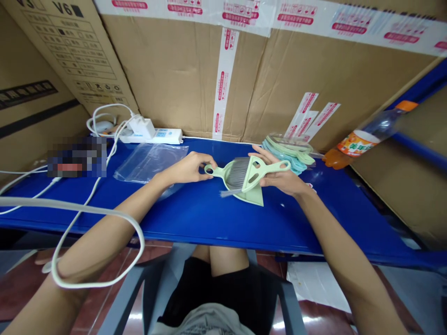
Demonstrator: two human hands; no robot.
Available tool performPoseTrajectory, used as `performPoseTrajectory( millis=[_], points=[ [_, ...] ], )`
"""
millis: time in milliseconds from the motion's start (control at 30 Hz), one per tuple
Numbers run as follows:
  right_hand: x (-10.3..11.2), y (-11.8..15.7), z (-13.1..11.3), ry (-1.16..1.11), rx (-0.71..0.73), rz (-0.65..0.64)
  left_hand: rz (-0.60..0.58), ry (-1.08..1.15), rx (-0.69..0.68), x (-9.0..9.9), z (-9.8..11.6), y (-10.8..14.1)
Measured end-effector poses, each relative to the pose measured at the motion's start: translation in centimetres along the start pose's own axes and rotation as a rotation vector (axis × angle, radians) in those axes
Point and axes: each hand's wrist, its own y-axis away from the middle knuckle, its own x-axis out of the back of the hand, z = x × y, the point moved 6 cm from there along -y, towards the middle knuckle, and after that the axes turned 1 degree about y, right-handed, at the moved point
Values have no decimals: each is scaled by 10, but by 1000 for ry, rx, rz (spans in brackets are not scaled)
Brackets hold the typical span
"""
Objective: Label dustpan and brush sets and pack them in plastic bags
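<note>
A pale green dustpan (256, 196) is held over the table, its small handle pinched between the thumb and fingers of my left hand (190, 168). Across the pan lies a matching hand brush (256, 174) with grey bristles, handle pointing right. My right hand (279, 179) is around the brush from behind, fingers partly spread above and below its green body. Part of that hand is hidden by the brush. Just behind it rests a bagged stack of green and light blue items (289, 151), whose kind I cannot make out.
A clear plastic bag (150, 160) lies left on the blue table (216, 223). Behind it is a white power strip (167, 136) with plugs. A white cable (139, 232) loops over my left forearm. An orange-capped bottle (363, 139) leans at right. Cardboard (174, 70) walls the back.
</note>
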Motion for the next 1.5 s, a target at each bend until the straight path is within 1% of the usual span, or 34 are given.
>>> performPoseTrajectory(
  millis=[33, 100, 267, 367, 467, 567, 633, 700, 800, 867, 933, 1000, 1067, 1167, 1233, 1300, 1400, 1500],
  points=[
    [-1, 0, 2, 13, -3, -11, -1, -2, -1, 0, 0, 0],
    [-4, -1, 5, 5, -6, 10, 1, -3, -9, 0, -1, 0],
    [-11, -6, 12, -24, -21, 100, 11, 9, -17, -1, -1, 0],
    [-10, -7, 10, 2, -7, 163, 9, 9, -20, -1, 0, 0],
    [-1, -4, -4, 70, 81, 227, -1, -10, -17, 0, 0, 0],
    [18, 4, -25, 175, 227, 364, -22, -47, -8, 0, -1, -1],
    [29, 9, -31, 224, 250, 455, -43, -60, -2, 0, -2, -1],
    [35, 11, -32, 240, 266, 497, -41, -45, -1, -1, -1, 0],
    [27, 12, -36, 292, 413, 463, 66, 32, -20, 4, 2, 0],
    [14, 14, -40, 424, 511, 408, 156, 99, -35, 9, 4, 1],
    [0, 16, -44, 607, 557, 353, 202, 180, -34, 11, 6, 1],
    [-13, 16, -48, 780, 564, 297, 202, 306, -22, 11, 8, 0],
    [-22, 15, -50, 914, 546, 258, 158, 468, -8, 7, 12, -1],
    [-31, 12, -48, 1057, 502, 236, 102, 701, 14, 1, 22, -2],
    [-39, 9, -44, 1118, 467, 212, 111, 797, 27, -2, 28, -3],
    [-48, 7, -40, 1149, 453, 190, 132, 826, 49, -4, 32, -3],
    [-59, 6, -36, 1161, 459, 184, 148, 770, 104, -7, 32, -2],
    [-59, 5, -32, 1150, 439, 167, 236, 740, 153, -3, 25, -2]
  ],
)
